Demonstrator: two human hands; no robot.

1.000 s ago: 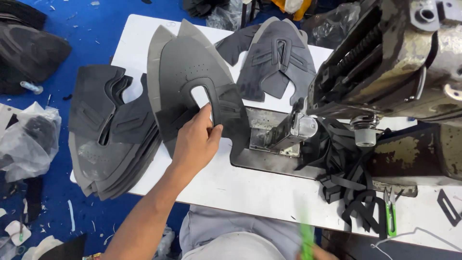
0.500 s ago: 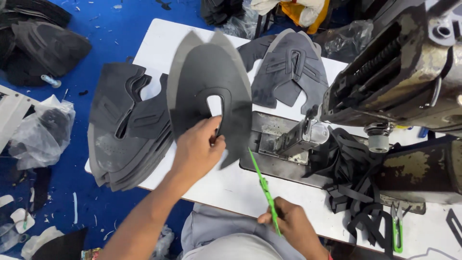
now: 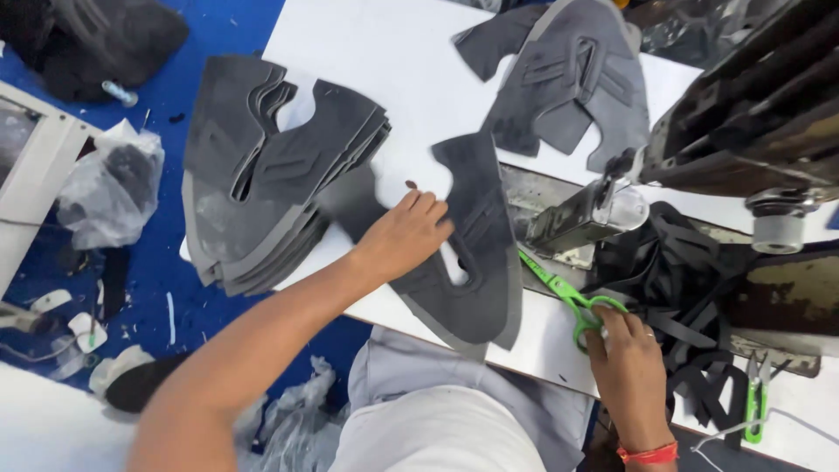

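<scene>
Matt grey cloth panel (image 3: 476,262), glossy green plastic scissors (image 3: 568,297), worn metal machine (image 3: 743,131).

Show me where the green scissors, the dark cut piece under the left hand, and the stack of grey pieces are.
green scissors (image 3: 572,301), head view, on the handle loops.
dark cut piece (image 3: 481,262), head view, middle.
stack of grey pieces (image 3: 262,183), head view, top piece.

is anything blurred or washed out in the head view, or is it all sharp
Head view: the left hand and its forearm are smeared by motion, as is the dark cut piece under it; the right hand on the green scissors is sharper; the white table is bright and nearly washed out, with soft shadows; the stack of dark pieces reads fairly clear.
</scene>
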